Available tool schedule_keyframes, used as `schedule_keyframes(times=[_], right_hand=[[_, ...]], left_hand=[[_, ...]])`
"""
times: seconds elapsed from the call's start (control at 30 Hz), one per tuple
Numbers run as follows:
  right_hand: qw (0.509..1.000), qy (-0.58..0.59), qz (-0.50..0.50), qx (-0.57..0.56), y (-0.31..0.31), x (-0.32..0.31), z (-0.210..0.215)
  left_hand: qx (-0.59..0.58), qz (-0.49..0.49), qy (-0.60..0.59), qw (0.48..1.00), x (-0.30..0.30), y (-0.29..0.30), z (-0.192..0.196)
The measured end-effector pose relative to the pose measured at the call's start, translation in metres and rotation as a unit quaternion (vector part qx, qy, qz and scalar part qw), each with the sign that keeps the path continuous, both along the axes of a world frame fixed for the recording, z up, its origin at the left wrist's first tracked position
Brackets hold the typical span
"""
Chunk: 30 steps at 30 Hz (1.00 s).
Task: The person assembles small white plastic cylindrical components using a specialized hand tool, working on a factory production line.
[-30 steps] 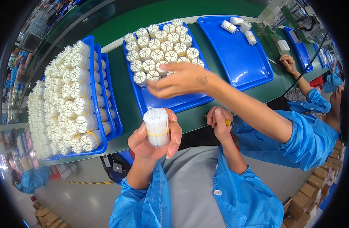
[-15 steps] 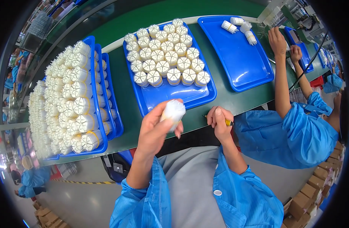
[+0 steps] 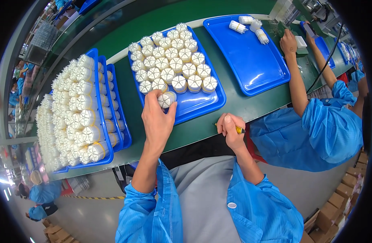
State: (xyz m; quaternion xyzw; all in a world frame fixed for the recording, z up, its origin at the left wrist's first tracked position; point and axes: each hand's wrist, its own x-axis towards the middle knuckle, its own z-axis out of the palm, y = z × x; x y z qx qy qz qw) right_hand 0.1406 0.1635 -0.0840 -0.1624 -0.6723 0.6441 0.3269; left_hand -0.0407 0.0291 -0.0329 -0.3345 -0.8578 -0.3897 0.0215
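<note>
A white cylindrical bundle (image 3: 166,99) is clasped by the left hand (image 3: 157,121) over the middle blue tray (image 3: 202,103), beside upright bundles (image 3: 173,65). A yellow pen (image 3: 237,129) is enclosed by the right hand (image 3: 231,130).

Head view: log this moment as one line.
left hand: holds white round bundle over blue plastic tray | right hand: grips yellow pen on green table

Green bench (image 3: 250,111) bearing blue trays (image 3: 250,60)

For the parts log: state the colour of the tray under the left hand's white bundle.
Bright blue tray, clearest in the head view.
</note>
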Motion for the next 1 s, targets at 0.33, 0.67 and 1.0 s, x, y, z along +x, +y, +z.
schedule_keyframes(times=[0.33,0.67,1.0], right_hand=[[1.000,0.006,0.009,0.011,0.003,-0.001,0.003],[1.000,0.019,0.017,-0.002,0.001,0.004,0.005],[0.999,0.031,0.007,-0.005,0.001,0.001,-0.002]], left_hand=[[0.053,0.013,-0.007,0.999,0.001,0.009,-0.007],[0.042,0.046,0.107,0.992,0.013,0.017,0.029],[0.053,-0.221,0.230,0.946,-0.010,0.239,0.049]])
